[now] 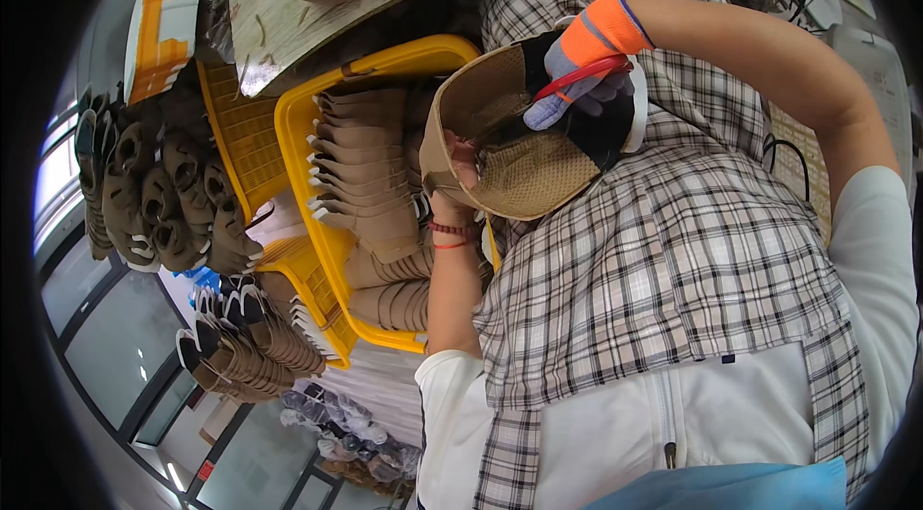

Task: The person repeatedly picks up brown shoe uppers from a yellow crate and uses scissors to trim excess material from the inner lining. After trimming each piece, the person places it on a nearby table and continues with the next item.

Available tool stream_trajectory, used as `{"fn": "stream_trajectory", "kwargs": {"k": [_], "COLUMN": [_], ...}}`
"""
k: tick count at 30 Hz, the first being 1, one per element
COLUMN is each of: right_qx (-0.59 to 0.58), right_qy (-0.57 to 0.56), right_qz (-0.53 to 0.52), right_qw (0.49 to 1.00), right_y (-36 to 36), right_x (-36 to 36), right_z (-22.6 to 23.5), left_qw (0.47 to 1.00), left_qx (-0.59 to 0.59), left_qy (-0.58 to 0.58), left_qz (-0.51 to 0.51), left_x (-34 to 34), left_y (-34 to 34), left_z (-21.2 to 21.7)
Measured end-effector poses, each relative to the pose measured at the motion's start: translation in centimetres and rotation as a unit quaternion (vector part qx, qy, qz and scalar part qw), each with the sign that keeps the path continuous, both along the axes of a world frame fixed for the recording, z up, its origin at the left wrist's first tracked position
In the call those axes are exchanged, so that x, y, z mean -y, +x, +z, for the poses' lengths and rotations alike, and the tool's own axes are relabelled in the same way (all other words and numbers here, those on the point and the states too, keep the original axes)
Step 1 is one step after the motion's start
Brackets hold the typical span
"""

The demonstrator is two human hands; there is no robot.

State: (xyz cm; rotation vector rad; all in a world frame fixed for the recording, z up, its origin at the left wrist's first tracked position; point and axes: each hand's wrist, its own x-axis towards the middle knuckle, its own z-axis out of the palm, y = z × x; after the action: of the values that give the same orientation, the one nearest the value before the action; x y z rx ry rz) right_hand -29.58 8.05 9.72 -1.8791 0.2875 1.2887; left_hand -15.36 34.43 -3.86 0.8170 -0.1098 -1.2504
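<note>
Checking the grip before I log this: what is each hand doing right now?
Left hand: bare, closed on the tan boot, fingers inside its opening.
Right hand: gloved, closed on red-handled scissors at the boot.

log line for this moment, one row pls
left hand: bare, inside tan boot | right hand: gloved, holds red-handled tool at boot | yellow crate: stacked tan boots

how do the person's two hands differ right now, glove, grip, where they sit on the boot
The right hand wears an orange and grey glove; the left hand is bare, with red bands at the wrist. The right hand grips red-handled scissors at the outside of the tan boot; the left hand's fingers reach inside the boot's opening. Both hold the same boot in front of the plaid apron.
</note>
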Motion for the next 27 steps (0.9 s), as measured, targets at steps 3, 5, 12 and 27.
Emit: {"fn": "stream_trajectory", "kwargs": {"k": [3,5,12,27], "right_qx": [0.018,0.057,0.08,-0.001], "right_qy": [-0.023,-0.044,-0.093,0.332], "right_qz": [0.002,-0.008,-0.022,-0.126], "right_qw": [1.0,0.997,0.992,0.935], "right_y": [0.2,0.2,-4.8,-8.1], "right_x": [0.0,-0.5,-1.0,4.5], "right_z": [-1.1,-2.0,-2.4,-7.3], "left_qw": [1.0,0.997,0.983,0.96], "left_qx": [0.003,-0.046,0.171,0.274], "left_qy": [-0.009,-0.046,0.066,0.053], "left_qz": [-0.003,-0.037,0.03,0.026], "left_x": [-1.1,-3.0,-1.3,2.4], "left_y": [0.7,2.6,-1.2,-1.7], "left_z": [-2.0,-4.6,0.0,1.4]}}
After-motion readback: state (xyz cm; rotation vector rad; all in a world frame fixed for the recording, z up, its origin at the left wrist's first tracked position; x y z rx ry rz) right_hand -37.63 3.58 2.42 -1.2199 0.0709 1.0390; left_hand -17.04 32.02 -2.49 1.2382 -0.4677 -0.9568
